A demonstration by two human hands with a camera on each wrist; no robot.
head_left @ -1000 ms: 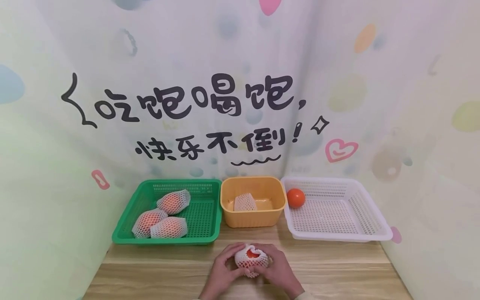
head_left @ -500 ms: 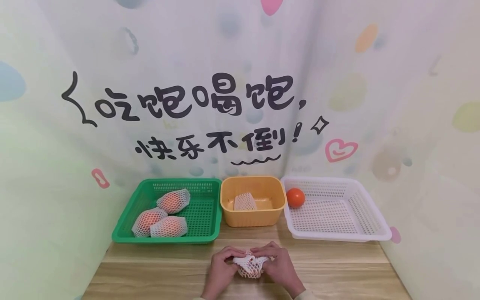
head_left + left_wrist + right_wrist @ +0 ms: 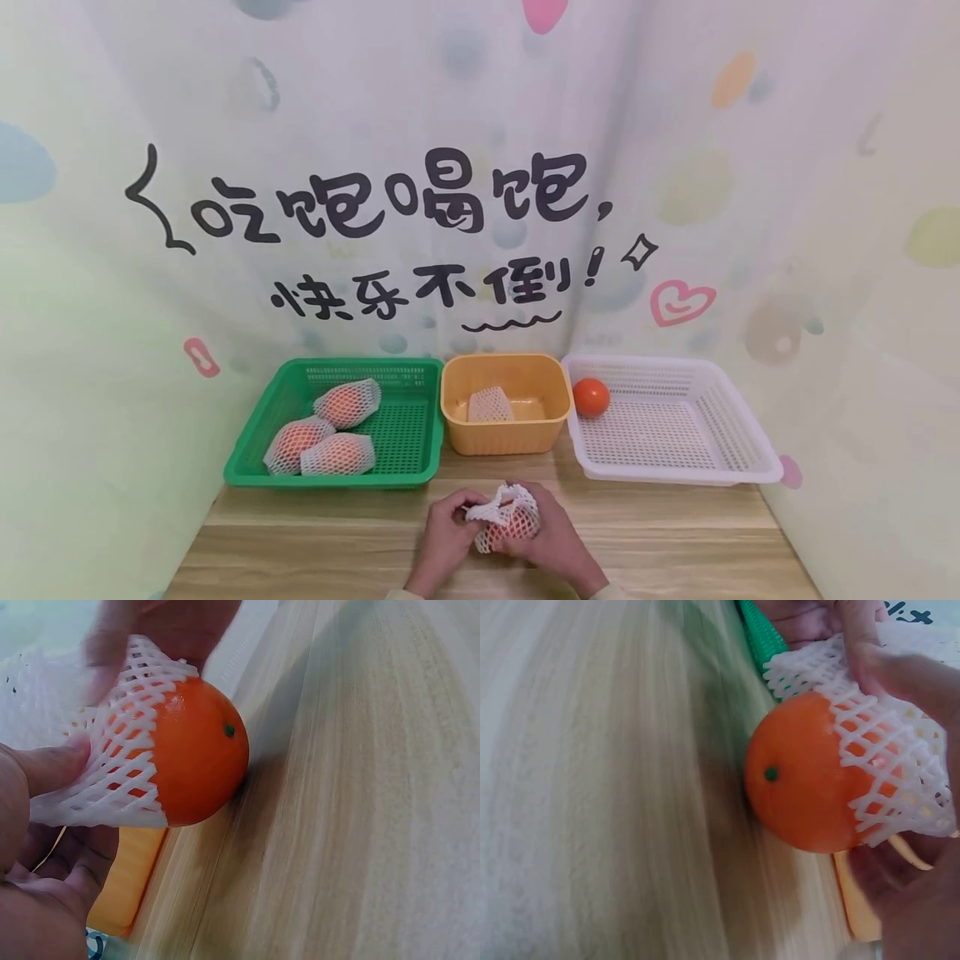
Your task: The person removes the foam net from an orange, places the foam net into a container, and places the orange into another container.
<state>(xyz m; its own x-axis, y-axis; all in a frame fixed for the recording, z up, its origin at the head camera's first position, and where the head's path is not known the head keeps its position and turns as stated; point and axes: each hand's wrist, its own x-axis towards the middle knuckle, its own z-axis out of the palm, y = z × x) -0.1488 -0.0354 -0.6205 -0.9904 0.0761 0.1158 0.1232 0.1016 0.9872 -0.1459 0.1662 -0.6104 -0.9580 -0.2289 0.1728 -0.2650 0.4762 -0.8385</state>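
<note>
A glossy orange with a small green stem mark is partly inside a white foam net sleeve. Its bare end shows in both wrist views, close above the wooden table. My left hand pinches the sleeve's edge on the left between thumb and fingers. From the other side, my right hand is curled round the netted fruit, with the thumb at its near side. In the head view the sleeve's rim is bunched up at the top, and it covers most of the fruit.
A green basket at the back left holds 3 netted fruits. In the middle stands a yellow bin with a foam net inside. The white basket at the right holds a bare orange. A printed curtain hangs behind.
Between both hands, the sleeve's rim was first gathered over the fruit, then shifted. Now the left hand has the rim pulled out to the left, and the right hand wraps the fruit. The baskets stay put.
</note>
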